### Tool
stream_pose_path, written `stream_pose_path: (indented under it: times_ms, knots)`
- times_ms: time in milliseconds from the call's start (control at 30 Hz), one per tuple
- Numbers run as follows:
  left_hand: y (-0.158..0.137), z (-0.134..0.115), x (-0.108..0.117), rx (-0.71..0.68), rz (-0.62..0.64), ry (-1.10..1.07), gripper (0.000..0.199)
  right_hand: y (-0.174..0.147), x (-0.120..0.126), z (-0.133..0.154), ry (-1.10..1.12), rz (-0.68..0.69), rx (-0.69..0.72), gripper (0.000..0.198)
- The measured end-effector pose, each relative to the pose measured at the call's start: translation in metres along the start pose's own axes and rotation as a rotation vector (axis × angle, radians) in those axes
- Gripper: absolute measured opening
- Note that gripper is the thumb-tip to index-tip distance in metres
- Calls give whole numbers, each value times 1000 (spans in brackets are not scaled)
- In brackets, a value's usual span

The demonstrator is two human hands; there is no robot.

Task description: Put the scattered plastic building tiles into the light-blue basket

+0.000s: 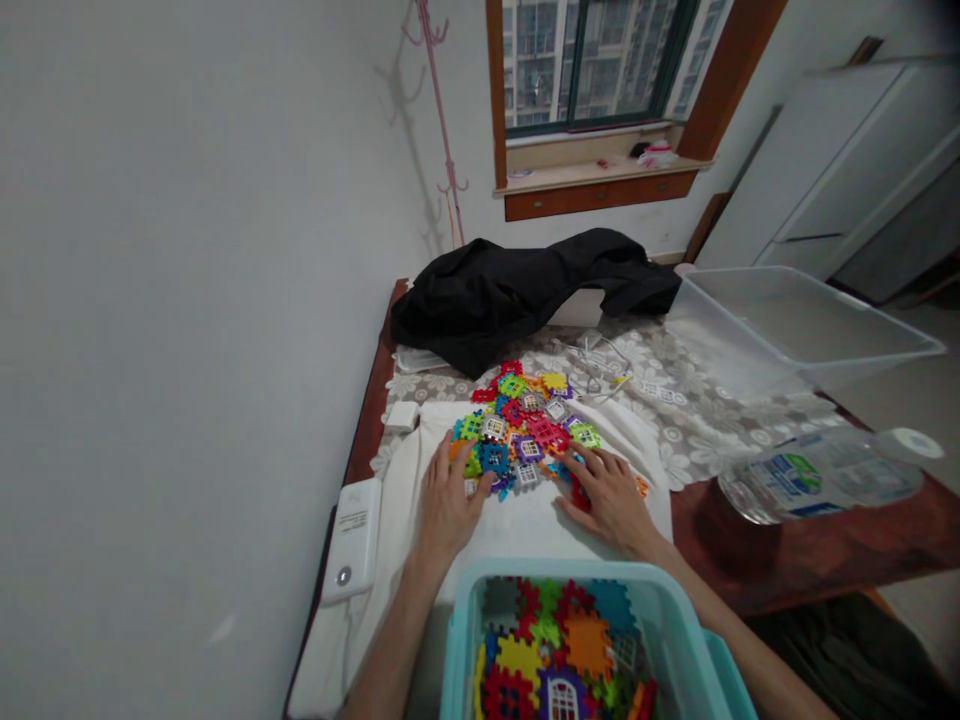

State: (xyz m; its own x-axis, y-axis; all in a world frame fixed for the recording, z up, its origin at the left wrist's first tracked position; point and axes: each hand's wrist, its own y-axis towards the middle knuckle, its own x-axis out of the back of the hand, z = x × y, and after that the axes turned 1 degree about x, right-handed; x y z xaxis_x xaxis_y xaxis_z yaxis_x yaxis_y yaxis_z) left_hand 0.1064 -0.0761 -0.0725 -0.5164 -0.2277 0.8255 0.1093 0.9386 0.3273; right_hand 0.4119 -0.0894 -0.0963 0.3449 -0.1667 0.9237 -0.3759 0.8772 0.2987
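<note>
Plastic pieces (529, 447), partly behind left hand (445, 500)

The one view comes from the camera on the person's head, behind and above the turquoise bin (562, 568), facing forward and down. The bin is nearest the lens, cut off by the lower edge of the frame. Beyond the bin, a pile of plastic pieces (546, 433) falls just below the frame's middle, at middle range on the tabletop (810, 550). Farthest past the bin, the window (600, 60) is cropped at the top. The pale wall (187, 300), left of the bin, fills much of the wide view.
</note>
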Motion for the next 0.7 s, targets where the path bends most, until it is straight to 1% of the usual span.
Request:
stream_pose_path:
  times_ms: [67,100,167,200,267,333,400,500,567,633,700]
  knots:
    - [-1,0,0,11,-28,24,59,-1,-3,-2,30,-17,-17,49]
    - [-2,1,0,20,-47,24,61,-1,-4,-3,47,-26,-22,45]
    - [-5,4,-1,38,-79,12,55,-2,-5,-4,77,-38,-19,37]
    - [-7,5,-1,46,-89,3,50,-3,-5,-5,86,-44,-15,37]
    - [-11,7,0,56,-95,-6,42,-4,-3,-4,94,-55,-12,42]
    - [-15,6,3,59,-87,3,37,-5,-1,-3,93,-57,-12,48]
    - [-19,5,5,48,-67,24,36,-5,1,-2,89,-58,-22,45]
    - [-26,2,6,32,-32,72,43,-5,-1,-2,74,-76,-44,42]
    - [-30,2,6,20,-10,93,43,-6,-3,-3,71,-91,-44,41]
    - [-35,3,6,1,12,85,39,-7,-3,-4,77,-104,-19,38]
    - [-39,3,7,-19,38,71,44,-8,-1,-5,79,-113,24,41]
